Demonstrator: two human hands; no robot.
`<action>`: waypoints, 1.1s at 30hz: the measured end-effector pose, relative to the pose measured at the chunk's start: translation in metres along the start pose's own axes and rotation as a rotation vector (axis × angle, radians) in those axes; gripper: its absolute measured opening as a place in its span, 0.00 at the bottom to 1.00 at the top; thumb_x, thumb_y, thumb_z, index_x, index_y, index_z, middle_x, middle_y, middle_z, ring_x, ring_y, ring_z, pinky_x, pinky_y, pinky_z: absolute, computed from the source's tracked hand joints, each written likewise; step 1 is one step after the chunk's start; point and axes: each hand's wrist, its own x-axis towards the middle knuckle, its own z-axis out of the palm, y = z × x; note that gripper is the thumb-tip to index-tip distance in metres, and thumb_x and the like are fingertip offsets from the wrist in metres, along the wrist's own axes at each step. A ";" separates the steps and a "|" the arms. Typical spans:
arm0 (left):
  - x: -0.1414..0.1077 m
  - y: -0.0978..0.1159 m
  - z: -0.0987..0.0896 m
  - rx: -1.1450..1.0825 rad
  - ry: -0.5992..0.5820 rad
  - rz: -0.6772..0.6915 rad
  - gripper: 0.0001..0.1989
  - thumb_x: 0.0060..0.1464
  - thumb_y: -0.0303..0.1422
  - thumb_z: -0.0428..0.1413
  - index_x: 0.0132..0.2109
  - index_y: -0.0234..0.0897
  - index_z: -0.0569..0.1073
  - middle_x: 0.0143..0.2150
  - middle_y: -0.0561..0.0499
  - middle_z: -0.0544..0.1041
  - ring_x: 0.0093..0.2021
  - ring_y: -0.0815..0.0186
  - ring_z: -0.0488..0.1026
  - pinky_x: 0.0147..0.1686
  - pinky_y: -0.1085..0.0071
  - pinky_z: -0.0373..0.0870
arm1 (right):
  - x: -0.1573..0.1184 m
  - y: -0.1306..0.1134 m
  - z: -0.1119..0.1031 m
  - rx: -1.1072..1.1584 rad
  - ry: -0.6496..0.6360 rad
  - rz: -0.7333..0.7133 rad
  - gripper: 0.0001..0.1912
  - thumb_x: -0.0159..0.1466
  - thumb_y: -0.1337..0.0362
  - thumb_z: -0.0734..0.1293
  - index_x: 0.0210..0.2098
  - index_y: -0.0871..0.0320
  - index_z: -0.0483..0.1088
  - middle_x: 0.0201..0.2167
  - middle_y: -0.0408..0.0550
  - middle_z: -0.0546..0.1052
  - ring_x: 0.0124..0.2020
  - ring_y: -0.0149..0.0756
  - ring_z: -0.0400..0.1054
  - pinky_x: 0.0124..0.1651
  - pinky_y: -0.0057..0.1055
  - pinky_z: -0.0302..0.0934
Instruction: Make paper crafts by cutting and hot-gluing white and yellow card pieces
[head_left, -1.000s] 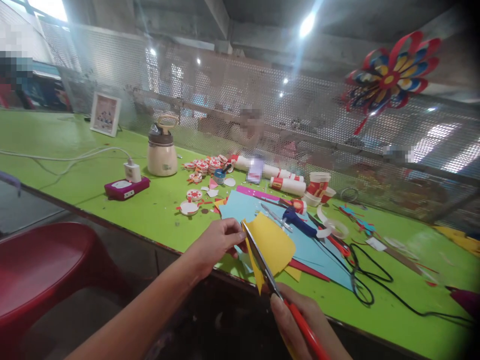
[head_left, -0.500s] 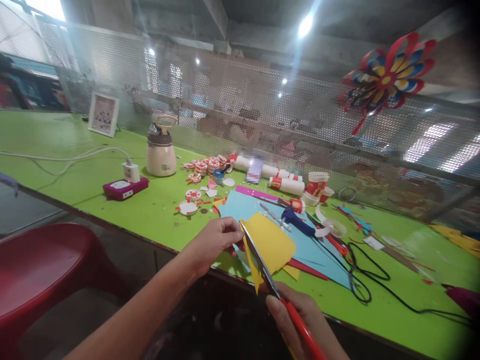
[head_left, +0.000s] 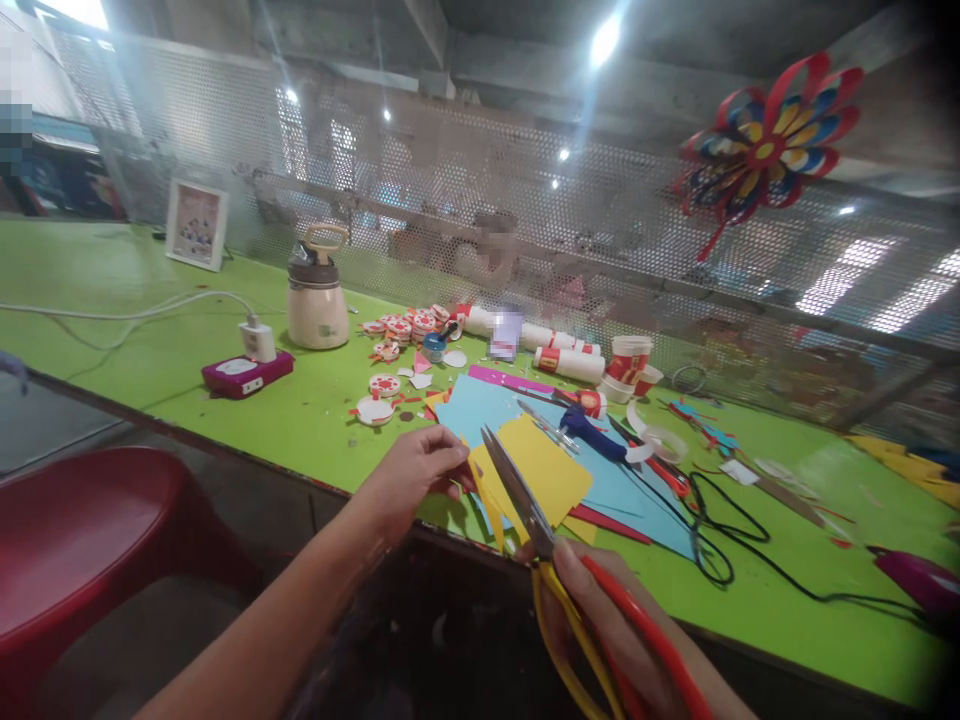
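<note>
My left hand pinches a narrow yellow paper strip that hangs down near the table's front edge. My right hand is wrapped round the red and yellow handles of the scissors, whose blades point up and away, just right of the strip. Beyond the blades a larger yellow sheet lies on light blue paper. A dark blue tool with a black cord rests on the blue paper, beside a silver pen-like item.
On the green table stand a cream bottle, a purple power block, paper cups, white rolls and red-and-white discs. A red stool is at left. A colourful pinwheel hangs upper right.
The yellow strip now hangs apart from the larger sheet. My right hand has moved slightly right and the scissors' handles have spread. My left hand has shifted a little left.
</note>
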 end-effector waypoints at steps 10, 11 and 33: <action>-0.036 0.009 0.006 -0.077 0.042 0.112 0.08 0.47 0.31 0.58 0.26 0.33 0.66 0.27 0.48 0.78 0.22 0.72 0.71 0.18 0.79 0.58 | -0.032 0.001 -0.001 0.430 0.017 -0.089 0.20 0.65 0.49 0.58 0.43 0.59 0.67 0.25 0.45 0.69 0.28 0.36 0.67 0.34 0.36 0.64; -0.042 0.009 0.008 -0.083 0.032 0.117 0.08 0.47 0.31 0.58 0.27 0.33 0.66 0.28 0.48 0.78 0.22 0.72 0.71 0.18 0.79 0.58 | -0.038 0.003 0.002 0.431 0.040 -0.102 0.18 0.65 0.51 0.58 0.43 0.59 0.67 0.25 0.45 0.69 0.28 0.36 0.67 0.34 0.35 0.64; -0.102 -0.009 0.049 -0.191 -0.011 0.134 0.07 0.51 0.31 0.56 0.31 0.35 0.64 0.28 0.50 0.77 0.24 0.69 0.74 0.18 0.79 0.59 | -0.065 0.000 0.055 0.542 0.324 -0.289 0.13 0.62 0.63 0.66 0.45 0.58 0.66 0.27 0.43 0.74 0.29 0.33 0.70 0.34 0.31 0.67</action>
